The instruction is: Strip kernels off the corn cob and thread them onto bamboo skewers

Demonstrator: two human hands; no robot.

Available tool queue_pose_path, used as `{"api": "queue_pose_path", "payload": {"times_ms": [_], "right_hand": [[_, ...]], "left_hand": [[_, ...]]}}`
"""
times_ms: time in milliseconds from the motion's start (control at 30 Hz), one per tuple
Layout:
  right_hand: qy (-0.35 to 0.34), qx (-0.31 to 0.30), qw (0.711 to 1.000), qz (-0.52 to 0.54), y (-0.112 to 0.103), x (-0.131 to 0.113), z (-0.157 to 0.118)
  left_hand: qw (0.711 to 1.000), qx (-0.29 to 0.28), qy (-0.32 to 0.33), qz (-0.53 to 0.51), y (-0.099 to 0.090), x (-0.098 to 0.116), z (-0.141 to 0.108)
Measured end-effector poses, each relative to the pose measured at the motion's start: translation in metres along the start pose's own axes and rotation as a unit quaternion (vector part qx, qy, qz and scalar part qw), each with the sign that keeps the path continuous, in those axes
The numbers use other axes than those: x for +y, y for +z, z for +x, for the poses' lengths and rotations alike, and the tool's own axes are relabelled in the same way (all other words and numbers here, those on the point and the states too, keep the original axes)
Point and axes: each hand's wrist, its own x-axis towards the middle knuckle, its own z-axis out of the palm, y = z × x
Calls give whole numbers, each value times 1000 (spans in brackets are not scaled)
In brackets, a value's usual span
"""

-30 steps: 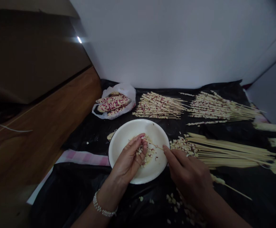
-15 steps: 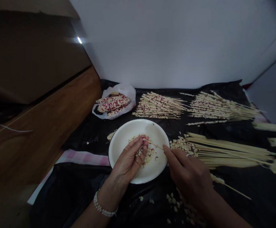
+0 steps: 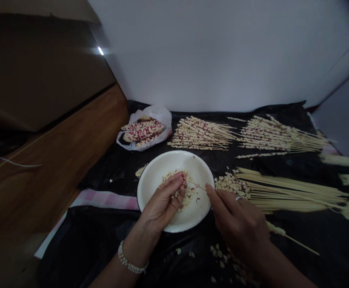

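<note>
Over a white bowl (image 3: 150,176) that holds loose corn kernels (image 3: 189,196), my left hand (image 3: 165,202) has its thumb and fingertips pinched on a kernel at the tip of a thin skewer (image 3: 195,184). A kernel or two sit along the skewer's shaft. My right hand (image 3: 240,220), with a ring on one finger, grips the skewer's other part at the bowl's right rim. The skewer runs nearly level between the two hands. Some kernels are partly hidden behind my left fingers.
Corn cobs (image 3: 144,130) lie in a plastic bag at the back left. Behind the bowl and at the back right are bundles of filled skewers (image 3: 201,134). Bare skewers (image 3: 294,192) and a kernel pile (image 3: 231,184) lie right of the bowl, on black sheeting (image 3: 102,236).
My left fingertips have shifted slightly and closed further around the kernel at the skewer's tip. My right hand and the skewer have hardly moved.
</note>
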Motion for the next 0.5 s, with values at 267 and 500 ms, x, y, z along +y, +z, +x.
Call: {"api": "queue_pose_path", "payload": {"times_ms": [267,500], "right_hand": [[-3,1,1000,6,0,1,0],[-3,1,1000,4,0,-2,0]], "left_hand": [[999,-3,-30,8,1,2,-1],[996,-39,0,86,2,-2,-5]]}}
